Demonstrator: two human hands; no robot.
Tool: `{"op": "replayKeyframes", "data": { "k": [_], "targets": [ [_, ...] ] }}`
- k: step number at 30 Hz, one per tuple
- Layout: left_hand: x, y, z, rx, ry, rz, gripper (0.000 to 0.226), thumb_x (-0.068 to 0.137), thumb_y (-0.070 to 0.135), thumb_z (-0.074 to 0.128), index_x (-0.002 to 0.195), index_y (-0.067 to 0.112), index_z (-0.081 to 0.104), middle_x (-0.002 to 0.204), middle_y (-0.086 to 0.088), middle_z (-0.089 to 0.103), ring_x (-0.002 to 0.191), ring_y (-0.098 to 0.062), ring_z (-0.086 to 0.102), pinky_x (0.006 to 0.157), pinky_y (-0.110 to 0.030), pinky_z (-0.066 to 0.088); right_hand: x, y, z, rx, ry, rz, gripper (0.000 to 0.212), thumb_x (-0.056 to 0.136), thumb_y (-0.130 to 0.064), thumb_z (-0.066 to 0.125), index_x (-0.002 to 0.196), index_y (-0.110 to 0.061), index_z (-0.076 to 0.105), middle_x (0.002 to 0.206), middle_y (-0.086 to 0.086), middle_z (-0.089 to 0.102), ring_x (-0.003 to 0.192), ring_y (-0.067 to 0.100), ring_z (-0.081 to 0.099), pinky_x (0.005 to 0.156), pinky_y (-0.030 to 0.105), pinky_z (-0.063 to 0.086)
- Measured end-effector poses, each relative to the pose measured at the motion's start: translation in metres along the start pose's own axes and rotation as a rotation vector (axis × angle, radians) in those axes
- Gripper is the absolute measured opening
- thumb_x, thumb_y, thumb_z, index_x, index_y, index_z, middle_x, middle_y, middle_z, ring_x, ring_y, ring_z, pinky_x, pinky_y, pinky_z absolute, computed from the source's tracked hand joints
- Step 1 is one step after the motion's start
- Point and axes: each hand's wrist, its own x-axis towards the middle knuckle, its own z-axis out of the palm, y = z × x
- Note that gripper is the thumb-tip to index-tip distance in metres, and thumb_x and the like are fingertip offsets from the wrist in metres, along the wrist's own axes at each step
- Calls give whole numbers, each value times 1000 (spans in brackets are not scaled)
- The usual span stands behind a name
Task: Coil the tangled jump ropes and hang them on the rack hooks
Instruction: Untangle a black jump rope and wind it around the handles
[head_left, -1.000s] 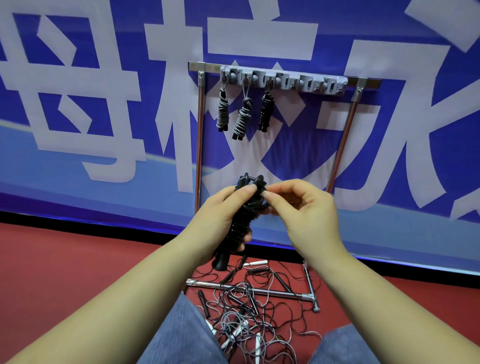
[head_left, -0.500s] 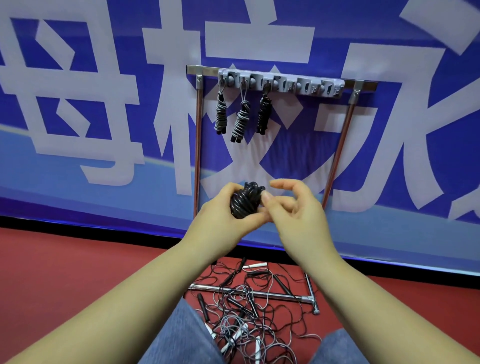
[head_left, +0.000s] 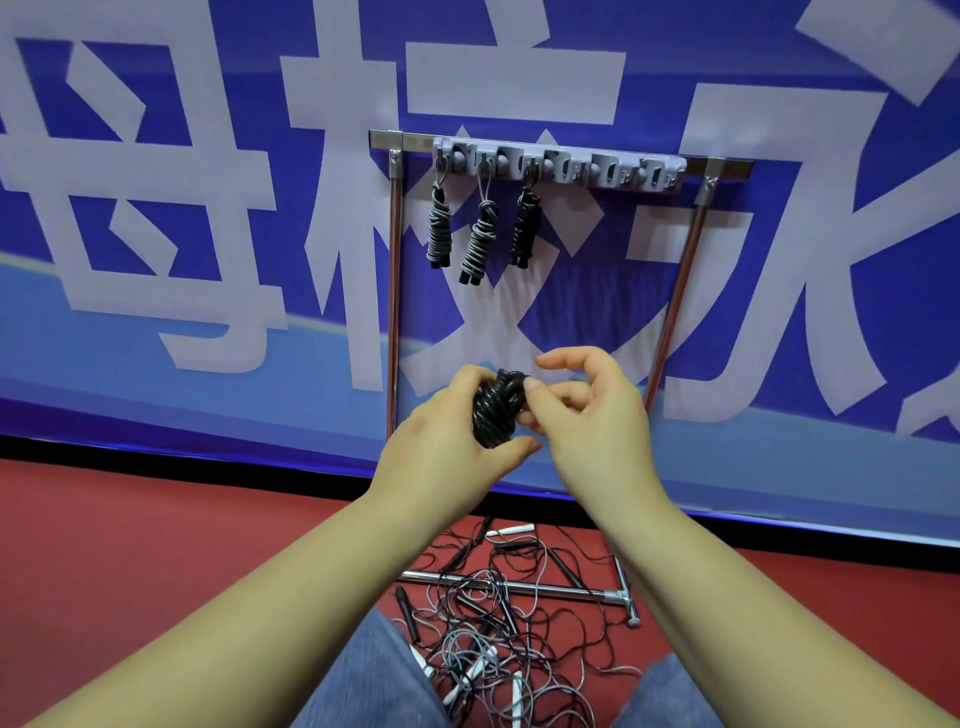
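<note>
My left hand grips a coiled black jump rope in front of me, its end pointing toward the camera. My right hand pinches the top of that coil with thumb and fingers, the index finger lifted. Above, a grey hook strip on a metal rack carries three coiled ropes on its left hooks: a grey one, a second grey one and a black one. The hooks to the right hold nothing. A tangle of black and grey ropes lies on the floor.
The rack stands against a blue and white banner wall. Its base bar lies on the red floor under the rope tangle. My knees in blue jeans frame the tangle at the bottom edge.
The coil hung long from my left hand a second ago; now it is turned end-on and held higher. My right hand has shifted on the coil's top, index finger lifting.
</note>
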Motion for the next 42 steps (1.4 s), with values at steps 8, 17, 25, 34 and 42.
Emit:
{"op": "replayKeyframes", "data": {
  "k": [8, 17, 25, 34, 42],
  "targets": [
    [1, 5, 2, 83, 42, 26, 38, 81, 44, 58, 115, 35, 45, 103, 10, 61, 92, -14, 59, 72, -32, 48, -6, -3, 12, 141, 63, 45, 31, 71, -16, 80, 86, -19, 54, 77, 0, 66, 66, 3, 63, 61, 15, 49],
    [5, 1, 12, -70, 53, -66, 38, 79, 47, 65, 112, 38, 49, 97, 13, 66, 92, -14, 62, 80, -36, 52, 3, 11, 24, 331, 239, 200, 14, 89, -16, 63, 77, -22, 65, 71, -5, 65, 62, 0, 60, 62, 16, 47],
    [14, -3, 14, -138, 75, -63, 41, 73, 39, 70, 112, 42, 56, 89, 16, 68, 89, -9, 63, 83, -34, 52, 31, 15, -3, -27, 46, 215, 24, 97, -28, 50, 85, -12, 65, 83, 3, 65, 78, 13, 56, 63, 13, 41],
    [28, 15, 18, -51, 129, 49, 57, 75, 37, 70, 129, 39, 50, 111, 10, 67, 106, -19, 60, 90, -34, 48, 84, 20, -28, 244, 143, 558, 26, 93, -19, 59, 68, -13, 56, 67, 0, 55, 62, 11, 47, 59, 22, 38],
    [47, 3, 29, -188, 111, -43, 42, 78, 38, 68, 111, 48, 44, 95, 17, 64, 89, -11, 60, 77, -32, 49, 106, 17, -28, 227, 32, 428, 25, 97, -20, 52, 74, -11, 58, 70, 1, 61, 62, 9, 60, 57, 19, 49]
  ]
}}
